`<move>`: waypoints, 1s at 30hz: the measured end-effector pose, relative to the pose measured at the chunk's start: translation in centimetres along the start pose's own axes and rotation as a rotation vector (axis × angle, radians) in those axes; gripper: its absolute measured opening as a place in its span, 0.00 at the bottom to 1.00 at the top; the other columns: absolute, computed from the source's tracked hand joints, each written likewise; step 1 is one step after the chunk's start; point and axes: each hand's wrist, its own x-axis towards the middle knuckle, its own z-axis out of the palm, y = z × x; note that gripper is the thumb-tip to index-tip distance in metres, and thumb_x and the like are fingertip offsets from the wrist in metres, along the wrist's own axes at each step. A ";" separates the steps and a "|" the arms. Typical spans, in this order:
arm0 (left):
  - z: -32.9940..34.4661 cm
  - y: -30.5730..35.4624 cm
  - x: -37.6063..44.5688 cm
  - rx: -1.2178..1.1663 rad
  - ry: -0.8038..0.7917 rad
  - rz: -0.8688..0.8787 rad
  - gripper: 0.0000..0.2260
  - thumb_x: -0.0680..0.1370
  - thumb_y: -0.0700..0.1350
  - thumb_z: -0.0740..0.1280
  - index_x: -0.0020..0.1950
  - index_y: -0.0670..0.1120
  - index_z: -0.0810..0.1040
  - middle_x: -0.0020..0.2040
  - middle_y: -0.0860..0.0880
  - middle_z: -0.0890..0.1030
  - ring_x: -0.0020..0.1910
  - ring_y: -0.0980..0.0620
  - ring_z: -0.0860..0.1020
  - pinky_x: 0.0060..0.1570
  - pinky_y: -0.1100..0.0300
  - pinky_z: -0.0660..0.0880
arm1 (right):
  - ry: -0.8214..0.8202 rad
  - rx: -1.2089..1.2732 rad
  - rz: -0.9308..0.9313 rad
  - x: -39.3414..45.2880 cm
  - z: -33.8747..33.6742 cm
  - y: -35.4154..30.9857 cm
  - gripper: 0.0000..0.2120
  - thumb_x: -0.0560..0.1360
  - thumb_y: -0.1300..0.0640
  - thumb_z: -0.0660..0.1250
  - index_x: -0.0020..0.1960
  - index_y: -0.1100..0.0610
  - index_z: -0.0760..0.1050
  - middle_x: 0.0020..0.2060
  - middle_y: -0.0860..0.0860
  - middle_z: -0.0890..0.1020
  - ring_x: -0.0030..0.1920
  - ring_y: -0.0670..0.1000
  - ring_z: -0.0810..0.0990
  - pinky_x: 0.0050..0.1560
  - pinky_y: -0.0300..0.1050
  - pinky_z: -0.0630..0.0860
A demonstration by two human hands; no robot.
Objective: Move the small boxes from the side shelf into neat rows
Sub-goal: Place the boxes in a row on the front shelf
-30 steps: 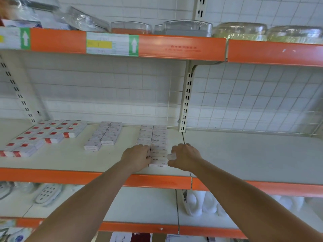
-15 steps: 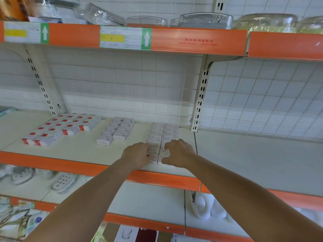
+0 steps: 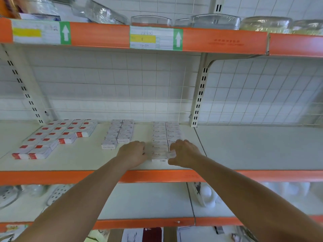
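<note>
1. Both bare forearms are reaching onto the white middle shelf [image 3: 244, 151], flanking the front of a double column of small white staple boxes [image 3: 165, 135].
2. Left hand [image 3: 132, 152] is lying knuckles-up against the left side of the frontmost box [image 3: 159, 156]; its fingertips are tucked out of sight, so grip or mere touch — cannot tell.
3. Right hand [image 3: 185, 153] is pinching a small pale box [image 3: 171, 154] at the front of the right column; the box is blurring, print unreadable.
4. A second white-box group [image 3: 119, 133] is sitting near, to the left; the red-marked boxes [image 3: 57, 137] are lying further left.
5. Upper shelf labels [image 3: 155, 38] are showing smeared, illegible text.
6. Lower-shelf goods are being cut off by the arms and the orange rail [image 3: 52, 177].
</note>
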 end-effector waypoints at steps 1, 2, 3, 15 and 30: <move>0.0 -0.4 0.0 0.003 -0.003 0.019 0.13 0.80 0.50 0.58 0.61 0.46 0.73 0.58 0.49 0.75 0.55 0.48 0.76 0.48 0.56 0.71 | 0.001 -0.002 0.016 -0.2 0.1 -0.3 0.25 0.71 0.43 0.68 0.65 0.49 0.72 0.59 0.49 0.74 0.59 0.53 0.72 0.54 0.47 0.74; 0.1 -0.7 0.0 0.004 -0.006 0.037 0.13 0.80 0.50 0.58 0.61 0.46 0.73 0.58 0.49 0.75 0.55 0.48 0.76 0.48 0.56 0.71 | 0.003 -0.007 0.032 -0.5 0.2 -0.5 0.24 0.71 0.43 0.68 0.65 0.49 0.72 0.59 0.50 0.74 0.59 0.53 0.72 0.54 0.47 0.74; 0.2 -1.0 -0.1 0.005 -0.009 0.054 0.13 0.80 0.49 0.58 0.61 0.45 0.73 0.58 0.49 0.75 0.54 0.48 0.76 0.47 0.56 0.70 | 0.003 -0.016 0.049 -0.7 0.2 -0.7 0.24 0.71 0.43 0.68 0.65 0.49 0.72 0.59 0.50 0.74 0.59 0.53 0.72 0.54 0.46 0.74; 1.4 -3.2 -1.1 -0.052 -0.023 0.111 0.10 0.79 0.48 0.58 0.56 0.45 0.73 0.51 0.49 0.74 0.47 0.49 0.73 0.42 0.58 0.66 | 0.013 0.002 0.264 -1.5 1.8 -0.5 0.21 0.74 0.41 0.63 0.59 0.54 0.70 0.53 0.52 0.77 0.53 0.54 0.76 0.47 0.45 0.74; 1.6 -2.4 -0.6 -0.048 -0.051 0.070 0.11 0.79 0.48 0.58 0.58 0.45 0.73 0.55 0.48 0.75 0.46 0.50 0.71 0.43 0.58 0.67 | 0.075 -0.062 0.517 -0.2 1.8 1.7 0.20 0.80 0.40 0.51 0.61 0.53 0.68 0.54 0.54 0.79 0.55 0.56 0.77 0.44 0.44 0.68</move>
